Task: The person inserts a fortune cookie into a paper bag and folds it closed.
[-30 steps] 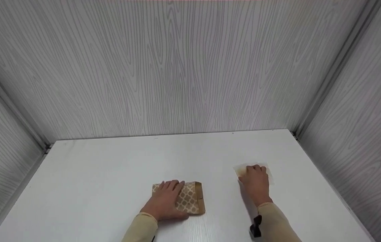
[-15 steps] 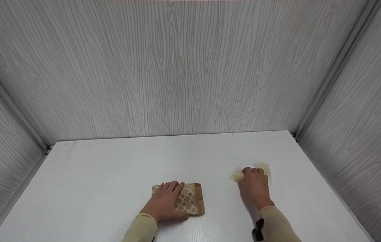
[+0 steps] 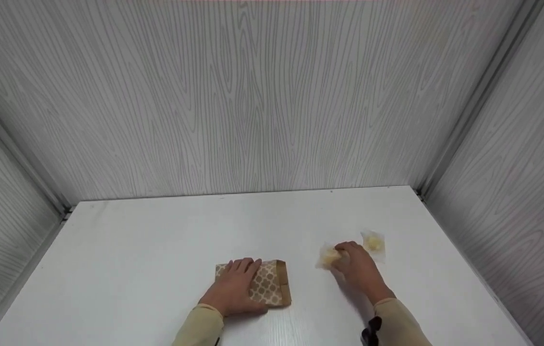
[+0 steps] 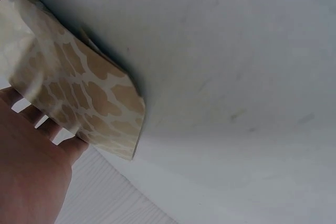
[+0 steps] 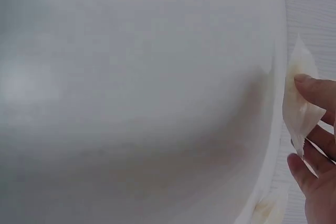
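My left hand (image 3: 233, 290) holds a small brown paper bag (image 3: 266, 284) with a pale lattice pattern on the table. Its fingers reach one long edge of the bag, as the left wrist view also shows, and its thumb lies by the opposite edge. To the right, my right hand (image 3: 360, 270) pinches a small translucent packet (image 5: 302, 103) with pale yellow contents between thumb and fingers. A similar packet (image 3: 373, 241) lies on the table just beyond that hand. What exactly is inside the packets is too blurred to tell.
The white tabletop (image 3: 147, 250) spreads around both hands. A grey wood-grain panel (image 3: 252, 96) stands along its back edge, with side panels at left and right (image 3: 507, 192).
My right hand has shifted slightly left, drawing one packet away from the other, which now lies uncovered. My left hand and the paper bag have stayed almost in place.
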Motion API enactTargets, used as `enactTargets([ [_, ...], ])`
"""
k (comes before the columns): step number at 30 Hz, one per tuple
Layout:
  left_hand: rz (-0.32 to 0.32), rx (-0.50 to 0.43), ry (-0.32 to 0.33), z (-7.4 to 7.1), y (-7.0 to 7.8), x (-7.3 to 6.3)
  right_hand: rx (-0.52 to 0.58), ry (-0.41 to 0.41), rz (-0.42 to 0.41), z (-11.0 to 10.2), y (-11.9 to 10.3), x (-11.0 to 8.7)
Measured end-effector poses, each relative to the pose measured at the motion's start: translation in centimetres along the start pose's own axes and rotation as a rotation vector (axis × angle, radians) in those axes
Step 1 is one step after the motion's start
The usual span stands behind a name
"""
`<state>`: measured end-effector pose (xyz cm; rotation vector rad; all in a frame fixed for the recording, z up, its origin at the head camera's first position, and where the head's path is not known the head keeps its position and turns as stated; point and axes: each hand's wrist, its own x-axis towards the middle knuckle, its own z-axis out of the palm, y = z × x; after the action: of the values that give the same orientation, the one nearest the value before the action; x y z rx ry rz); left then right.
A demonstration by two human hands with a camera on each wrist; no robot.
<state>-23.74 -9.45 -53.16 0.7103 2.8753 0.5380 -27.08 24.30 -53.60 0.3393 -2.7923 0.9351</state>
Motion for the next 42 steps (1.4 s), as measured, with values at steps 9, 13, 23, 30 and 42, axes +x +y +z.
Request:
enactTargets([
  [9,-0.001,0.000,-0.001,0.0,0.1,0.0,0.139,-0.068,-0.036,0.2,-0.4,-0.1],
  [13,-0.005,-0.018,-0.009,-0.1,0.2,0.0,0.146,-0.078,-0.055,0.4,-0.7,-0.4],
  [23,-0.017,-0.025,-0.016,0.0,0.1,0.0,0.212,-0.167,-0.107,1.2,-2.2,-0.8],
  [30,-0.006,-0.010,-0.005,0.1,0.0,0.0,0.221,-0.230,-0.118,2.1,-3.6,-0.9],
  [42,0.008,-0.006,0.007,0.2,-0.1,0.0,0.184,-0.252,-0.181,3.8,-5.1,-0.8],
])
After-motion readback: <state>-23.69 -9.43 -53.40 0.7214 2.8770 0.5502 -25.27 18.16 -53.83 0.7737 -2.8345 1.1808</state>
